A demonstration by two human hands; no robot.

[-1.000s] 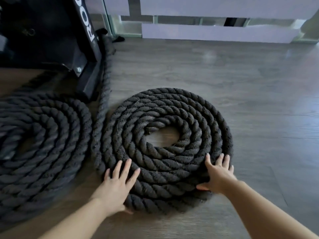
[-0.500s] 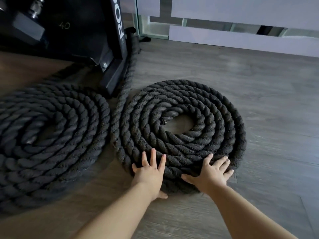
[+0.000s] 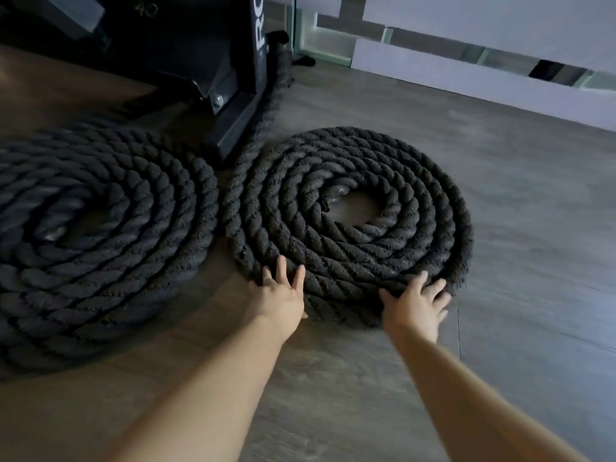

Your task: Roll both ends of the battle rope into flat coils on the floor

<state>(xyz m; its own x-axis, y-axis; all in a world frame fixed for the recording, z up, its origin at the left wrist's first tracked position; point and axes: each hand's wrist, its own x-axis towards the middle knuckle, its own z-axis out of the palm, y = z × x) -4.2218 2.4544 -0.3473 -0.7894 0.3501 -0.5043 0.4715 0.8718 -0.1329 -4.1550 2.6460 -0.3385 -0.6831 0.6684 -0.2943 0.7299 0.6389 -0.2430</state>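
Note:
Two flat coils of thick black battle rope lie on the wood floor. The right coil point(image 3: 346, 221) has an open centre showing floor. The left coil point(image 3: 96, 235) lies beside it, nearly touching. My left hand point(image 3: 280, 295) presses with straight, spread fingers on the near left rim of the right coil. My right hand point(image 3: 416, 305) rests flat on its near right rim, fingers spread. A straight run of rope point(image 3: 270, 105) leads from the right coil up past the black rack foot.
A black steel rack foot point(image 3: 233, 105) with a bolt stands between the coils at the back. A white wall panel with glass strips point(image 3: 466, 71) runs along the far right. Bare wood floor point(image 3: 533, 248) lies right of the coil.
The view has swung left and closer. My hands have shifted along the near rim of the right coil, the left one inward from the coil's left edge, and the coil sits nearer the rack foot.

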